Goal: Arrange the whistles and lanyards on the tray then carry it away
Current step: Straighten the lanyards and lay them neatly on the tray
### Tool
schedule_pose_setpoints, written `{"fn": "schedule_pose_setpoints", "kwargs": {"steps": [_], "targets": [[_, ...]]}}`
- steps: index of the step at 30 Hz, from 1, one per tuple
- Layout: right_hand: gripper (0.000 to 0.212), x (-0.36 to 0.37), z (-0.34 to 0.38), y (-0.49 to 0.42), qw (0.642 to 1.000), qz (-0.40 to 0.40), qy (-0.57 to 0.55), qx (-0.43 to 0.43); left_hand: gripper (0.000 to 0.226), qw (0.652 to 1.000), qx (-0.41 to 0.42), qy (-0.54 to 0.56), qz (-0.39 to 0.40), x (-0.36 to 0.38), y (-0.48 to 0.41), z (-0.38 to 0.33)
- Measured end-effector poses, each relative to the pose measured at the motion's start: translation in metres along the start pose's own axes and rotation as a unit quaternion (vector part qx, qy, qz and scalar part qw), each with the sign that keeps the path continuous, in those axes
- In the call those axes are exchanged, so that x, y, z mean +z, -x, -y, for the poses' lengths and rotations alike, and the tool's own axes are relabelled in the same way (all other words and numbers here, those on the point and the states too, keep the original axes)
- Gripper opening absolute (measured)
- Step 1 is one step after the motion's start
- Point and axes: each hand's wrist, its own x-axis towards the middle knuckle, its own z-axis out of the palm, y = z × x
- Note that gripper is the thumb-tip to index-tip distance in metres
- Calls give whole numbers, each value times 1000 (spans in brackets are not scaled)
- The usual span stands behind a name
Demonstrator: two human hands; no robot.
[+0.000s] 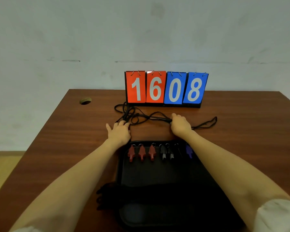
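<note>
A black tray (157,174) lies on the brown table in front of me. Along its far edge sit a row of whistles: three red whistles (142,153), two black-and-white whistles (163,153), a dark one that is hard to make out, and a purple whistle (189,151). Black lanyards (141,116) lie tangled on the table beyond the tray. My left hand (119,131) rests on the tangle's left part, fingers closed on cords. My right hand (180,124) is shut on a bunch of cords, with a loop (208,123) trailing to its right.
A flip scoreboard (166,88) reading 16 and 08 stands at the table's back edge against the wall. A round cable hole (85,100) is at the table's far left. More black cord (105,195) bunches at the tray's near left side.
</note>
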Motion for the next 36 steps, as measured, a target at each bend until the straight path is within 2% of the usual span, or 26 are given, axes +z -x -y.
{"fn": "schedule_pose_setpoints", "kwargs": {"steps": [4,6,8,10,12,14,17,20,24,26,29,33,36], "targets": [[27,-31,-4,16,985,-72,-155,-4,43,999,-20,-17,28,-13,11,-12],[25,-53,3,24,967,-94,-234,-44,40,1000,-13,10,-14,-24,18,-22],[23,-77,15,33,954,-101,-261,-103,42,992,18,96,-75,-38,25,-37],[23,-101,30,44,947,-102,-261,-156,50,967,65,214,-120,-56,30,-57],[24,-120,43,54,941,-110,-250,-200,58,938,106,300,-138,-75,33,-80],[24,-134,51,59,938,-120,-239,-221,52,920,129,344,-134,-90,29,-96],[22,-153,51,61,931,-155,-259,-207,21,937,102,313,-114,-98,24,-103],[24,-168,38,57,925,-198,-286,-152,19,945,68,293,-128,-98,23,-92],[23,-176,16,48,901,-242,-348,-89,12,944,42,281,-165,-103,23,-69],[21,-179,11,45,895,-232,-372,-80,14,931,39,306,-197,-110,25,-64],[15,-181,15,47,901,-151,-392,-110,23,918,79,329,-205,-123,31,-75],[15,-182,30,56,900,-92,-382,-189,45,927,184,298,-131,-128,36,-109],[17,-181,32,59,893,-96,-384,-214,33,943,194,262,-59,-121,29,-120]]}}
